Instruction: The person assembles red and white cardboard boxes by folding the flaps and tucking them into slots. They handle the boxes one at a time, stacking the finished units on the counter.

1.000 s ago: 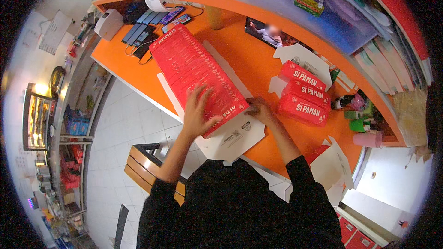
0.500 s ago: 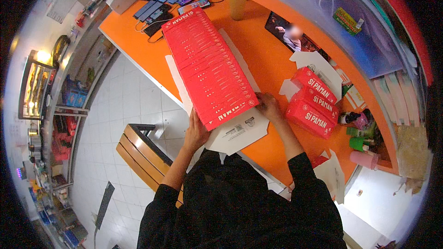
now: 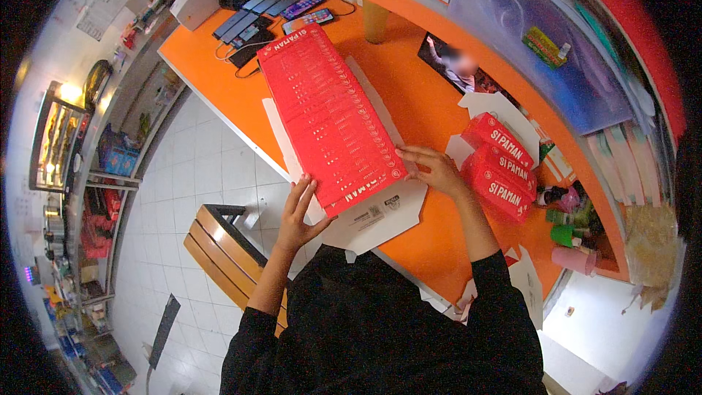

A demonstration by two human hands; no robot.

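A long, tight row of red cartons (image 3: pixel 329 117) with white lettering lies slantwise on the orange counter. White cardboard flaps (image 3: pixel 376 223) stick out from under its near end and along its sides. At the near left corner of the row, my left hand (image 3: pixel 296 216) has its fingers spread, the tips by the red edge. My right hand (image 3: pixel 436 173) rests against the near right corner with fingers stretched out. Neither hand is closed round anything. What lies beneath the row is hidden.
Several red boxes (image 3: pixel 499 168) are piled to the right on white card. Phones with cables (image 3: pixel 256 14) and a white device (image 3: pixel 195 4) stand at the far left. A screen (image 3: pixel 457 66) leans at the back. A wooden bench (image 3: pixel 223 252) is beside the counter.
My fingers have loosened from around the near corners and now lie extended at the edges. The red row sits slightly lower in view and looks more even.
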